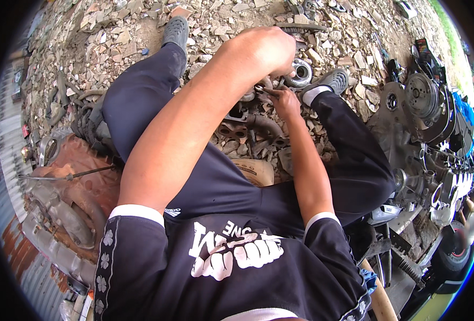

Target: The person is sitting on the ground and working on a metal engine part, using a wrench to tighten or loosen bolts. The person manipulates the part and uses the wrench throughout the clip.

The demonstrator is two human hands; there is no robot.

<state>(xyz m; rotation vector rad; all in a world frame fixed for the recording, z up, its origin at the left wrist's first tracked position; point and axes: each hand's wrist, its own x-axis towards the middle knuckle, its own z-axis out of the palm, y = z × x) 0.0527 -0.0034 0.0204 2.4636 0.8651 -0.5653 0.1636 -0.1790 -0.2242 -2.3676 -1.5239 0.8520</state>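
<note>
I sit with legs apart over greasy metal engine parts on stony ground. My left hand (277, 52) reaches across, bent at the wrist above the parts; its fingers curl downward and are mostly hidden behind the hand. Close below it, my right hand (287, 103) is closed with the thumb and fingers on a dark, slim metal piece, whose kind I cannot make out. A round turbo-like housing (299, 73) with a ring-shaped opening lies just right of my left hand. Nearer to me rests a rusty branched manifold (264, 124) with flanged ports.
A large rusty engine or gearbox casing (82, 198) with a long rod (95, 173) across it stands at my left. At my right is an engine block with a pulley (423, 95). Broken stones and tiles (226, 21) cover the ground. A tan object (255, 171) lies between my legs.
</note>
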